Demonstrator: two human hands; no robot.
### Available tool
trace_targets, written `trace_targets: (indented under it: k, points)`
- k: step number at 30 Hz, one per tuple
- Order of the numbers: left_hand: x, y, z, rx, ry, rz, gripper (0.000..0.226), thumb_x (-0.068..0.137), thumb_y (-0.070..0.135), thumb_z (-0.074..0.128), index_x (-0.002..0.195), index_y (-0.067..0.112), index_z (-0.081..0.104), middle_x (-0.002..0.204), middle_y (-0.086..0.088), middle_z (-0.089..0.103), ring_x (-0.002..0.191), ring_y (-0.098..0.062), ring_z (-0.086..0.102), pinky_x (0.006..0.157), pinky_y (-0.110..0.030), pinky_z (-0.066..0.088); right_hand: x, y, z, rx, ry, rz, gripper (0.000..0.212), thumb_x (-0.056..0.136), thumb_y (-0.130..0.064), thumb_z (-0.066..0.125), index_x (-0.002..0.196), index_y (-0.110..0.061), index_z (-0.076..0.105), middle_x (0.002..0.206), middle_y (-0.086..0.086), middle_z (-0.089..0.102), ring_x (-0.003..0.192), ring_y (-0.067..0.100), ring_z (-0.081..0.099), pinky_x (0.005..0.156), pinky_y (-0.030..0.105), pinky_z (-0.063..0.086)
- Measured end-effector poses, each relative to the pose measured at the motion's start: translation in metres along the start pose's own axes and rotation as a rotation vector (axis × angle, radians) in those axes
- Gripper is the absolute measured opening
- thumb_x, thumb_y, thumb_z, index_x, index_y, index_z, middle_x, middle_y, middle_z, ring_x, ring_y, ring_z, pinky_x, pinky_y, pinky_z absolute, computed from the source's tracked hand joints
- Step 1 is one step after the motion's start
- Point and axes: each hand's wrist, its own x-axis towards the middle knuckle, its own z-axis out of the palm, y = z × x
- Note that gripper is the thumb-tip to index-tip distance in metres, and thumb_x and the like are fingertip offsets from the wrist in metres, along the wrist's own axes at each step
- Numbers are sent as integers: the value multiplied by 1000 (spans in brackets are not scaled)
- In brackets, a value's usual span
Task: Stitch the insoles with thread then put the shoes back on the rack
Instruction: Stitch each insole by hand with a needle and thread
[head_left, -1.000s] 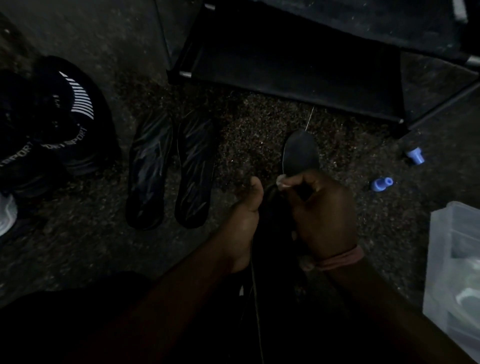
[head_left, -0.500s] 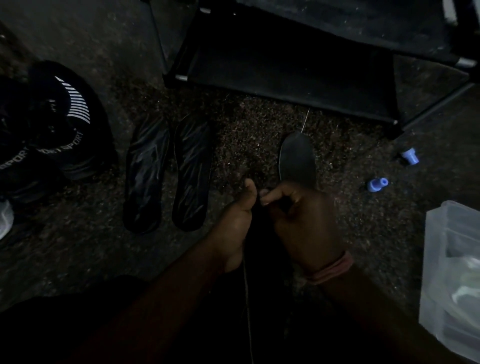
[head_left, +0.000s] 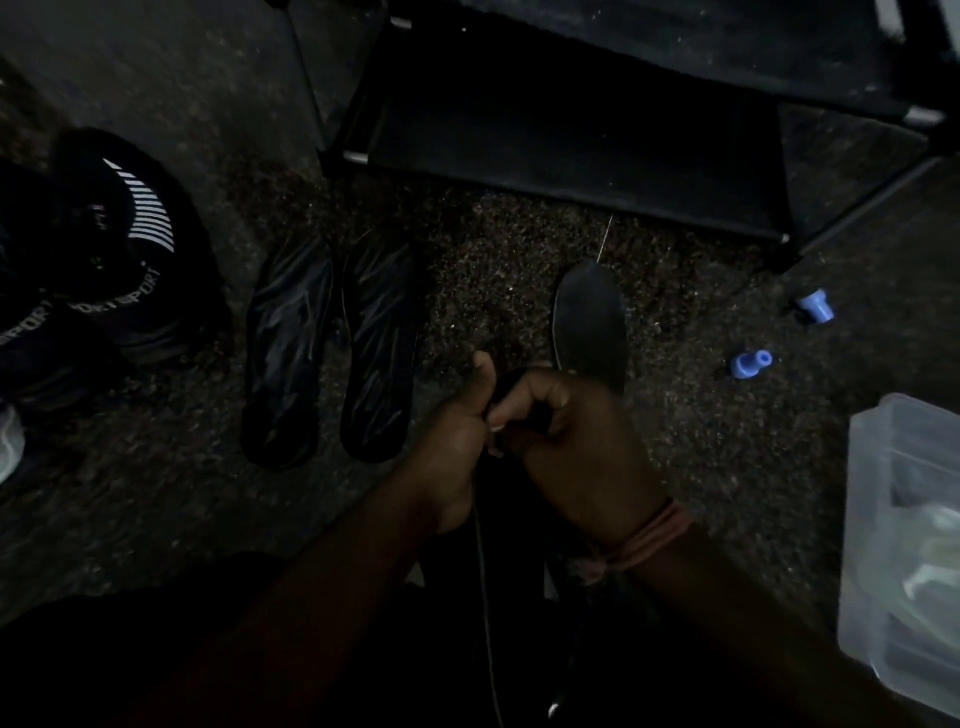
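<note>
The insole I am stitching sticks out beyond my knuckles, toe end pointing at the shoe rack, its heel end buried between my two hands so the edge stays put while I work. My left hand is curled round that near end, thumb up along the side, I think to brace it. My right hand is bunched tight against the left, fingertips pinched together at the insole's edge; I judge they hold the needle, though it is too dark to see one. A thread hangs from between my hands down toward my lap, slack, so I am probably mid-stitch rather than pulling through. A thin pale strand stands off the insole's toe toward the rack. Left of the insole, two more insoles lie side by side on the floor, flat, likely waiting their turn. Farther left still sit the dark shoes, well apart from the rack, not yet returned. Right of the insole lie two small blue spools, and beyond them, at the edge of view, a clear plastic box, kept within reach for supplies.
</note>
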Motion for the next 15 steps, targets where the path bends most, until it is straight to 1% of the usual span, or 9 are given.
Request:
trace_targets:
  k: [1, 2, 4, 5, 7, 9, 11, 12, 15]
  points:
    - [0, 1, 0, 4, 9, 27, 79, 94, 71, 38, 131, 6, 64, 132, -23, 64, 123, -37, 62, 112, -49, 42, 1, 0, 0, 18, -17, -2, 22, 77, 0, 77, 75, -20, 70, 79, -9, 73, 77, 4, 69, 73, 30, 57]
    - [0, 1, 0, 3, 8, 39, 78, 96, 69, 36, 129, 6, 65, 129, -22, 66, 120, -36, 64, 109, -48, 45, 2, 2, -2, 23, -5, -3, 21, 77, 0, 78, 75, -20, 70, 78, -9, 73, 77, 3, 69, 73, 25, 56]
    - [-3, -1, 4, -9, -41, 39, 75, 99, 67, 32, 133, 8, 62, 128, -20, 67, 119, -34, 65, 103, -44, 50, 5, 6, -12, -62, 120, -19, 22, 78, 3, 76, 76, -18, 70, 80, -11, 73, 78, -2, 68, 71, 12, 50]
    - [-6, 0, 6, -20, -74, 42, 74, 99, 66, 30, 138, 10, 59, 132, -20, 65, 122, -33, 63, 103, -43, 49, 6, 8, -16, -124, 189, -47, 22, 79, 4, 74, 78, -17, 70, 82, -11, 73, 80, -2, 67, 72, 11, 49]
    - [-8, 1, 8, -33, -97, 56, 73, 100, 64, 27, 142, 12, 55, 136, -17, 63, 127, -30, 60, 107, -43, 47, 4, 6, -15, -220, 245, -122, 21, 79, 7, 69, 80, -14, 69, 87, -6, 73, 83, 2, 67, 77, 19, 52]
    - [-7, 6, 7, -52, -86, 91, 73, 103, 63, 22, 146, 11, 50, 142, -13, 59, 133, -27, 55, 116, -46, 38, -3, -2, -3, -203, 157, -146, 19, 79, 6, 68, 80, -13, 70, 86, -4, 73, 84, 6, 67, 78, 22, 53]
    - [-6, 11, 4, -69, -107, 133, 73, 104, 61, 16, 150, 12, 43, 149, -9, 53, 140, -26, 48, 121, -47, 30, -7, -11, 7, -106, 45, -113, 18, 81, 3, 71, 80, -14, 71, 83, -8, 73, 81, 1, 68, 75, 18, 53]
    - [-5, 13, 3, -69, -119, 147, 73, 104, 61, 15, 152, 12, 41, 151, -9, 51, 141, -26, 46, 121, -47, 30, -6, -11, 6, -73, 34, -106, 16, 82, 2, 72, 80, -14, 71, 82, -9, 73, 80, 0, 68, 75, 17, 53]
    - [-9, 14, 9, -50, -175, 162, 71, 104, 59, 20, 152, 11, 40, 151, -13, 50, 140, -29, 48, 119, -48, 33, 5, 1, -10, -142, 194, -151, 16, 84, 4, 69, 80, -11, 70, 85, -4, 73, 84, 3, 68, 80, 18, 53]
